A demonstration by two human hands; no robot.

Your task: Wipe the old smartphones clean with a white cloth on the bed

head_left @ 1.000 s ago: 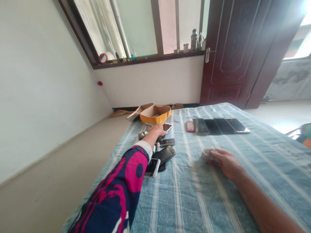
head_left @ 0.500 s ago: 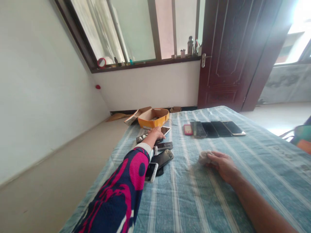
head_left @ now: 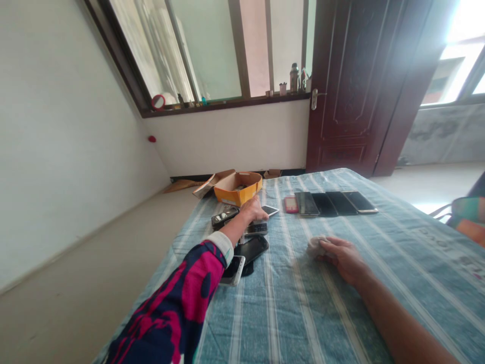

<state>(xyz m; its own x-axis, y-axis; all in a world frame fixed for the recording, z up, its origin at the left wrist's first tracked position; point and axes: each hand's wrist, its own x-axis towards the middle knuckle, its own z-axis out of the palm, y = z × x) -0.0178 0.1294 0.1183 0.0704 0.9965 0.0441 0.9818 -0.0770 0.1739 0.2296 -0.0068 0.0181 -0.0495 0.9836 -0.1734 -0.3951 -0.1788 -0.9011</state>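
My left hand (head_left: pixel 253 209) is closed on the near end of a white phone (head_left: pixel 270 210), just above the pile of old phones. Under and beside that arm lie a keypad phone (head_left: pixel 257 228), a black phone (head_left: pixel 253 248), a white-edged phone (head_left: pixel 234 271) and a dark phone (head_left: pixel 224 216); my wrist and sleeve hide part of them. Over the bedspread (head_left: pixel 288 313), my right hand (head_left: pixel 343 257) pinches a crumpled pale cloth (head_left: pixel 317 246).
An open orange cardboard box (head_left: pixel 231 196) stands behind the pile. Right of it, several dark phones (head_left: pixel 326 203) lie in a row with a small pink-framed item (head_left: pixel 291 204) at the left end. At the right edge, part of another person (head_left: pixel 470 222) shows.
My left hand has moved right, and the white phone in it has shifted right with it, out from the pile. My right hand stays nearly in place with the cloth.
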